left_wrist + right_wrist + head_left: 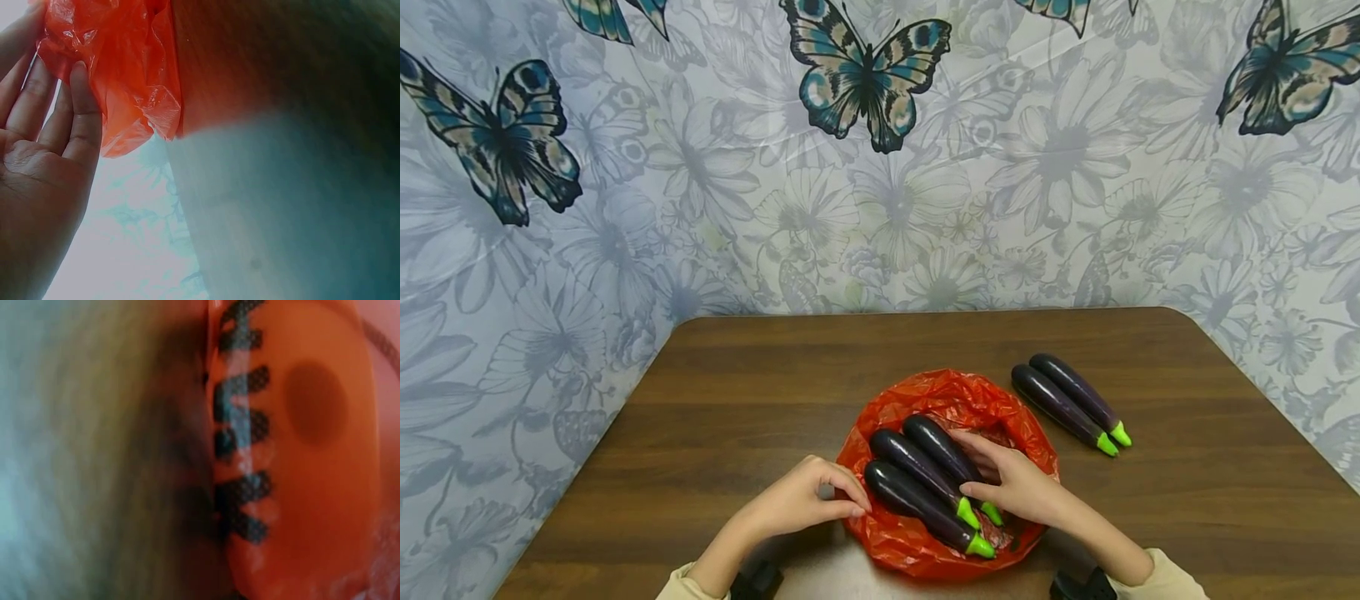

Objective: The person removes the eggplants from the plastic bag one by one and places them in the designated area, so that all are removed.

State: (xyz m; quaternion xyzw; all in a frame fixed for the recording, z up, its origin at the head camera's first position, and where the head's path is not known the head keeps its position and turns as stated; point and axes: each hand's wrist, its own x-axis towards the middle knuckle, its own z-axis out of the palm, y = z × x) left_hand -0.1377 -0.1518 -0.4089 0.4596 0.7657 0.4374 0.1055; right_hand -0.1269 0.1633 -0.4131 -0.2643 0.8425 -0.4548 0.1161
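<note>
Three dark purple eggplants with bright green stem ends lie side by side in a red plastic bag [887, 546], which is spread open in a round shape. My right hand [1018, 483] grips the far eggplant [938, 446], thumb near its stem end and fingers along its far side. The middle eggplant [913, 467] and the near eggplant [917, 504] lie beside it. At the bag's left rim, my left hand [808, 500] pinches the plastic. In the left wrist view, its fingers [84, 94] lie against the bag [134, 75]. Red plastic with dark print fills much of the right wrist view.
Two more eggplants, a farther one [1075, 392] and a nearer one [1060, 408], lie together on the brown wooden table [760, 375], right of the bag. Behind the table hangs a pale floral cloth [925, 217] with butterflies.
</note>
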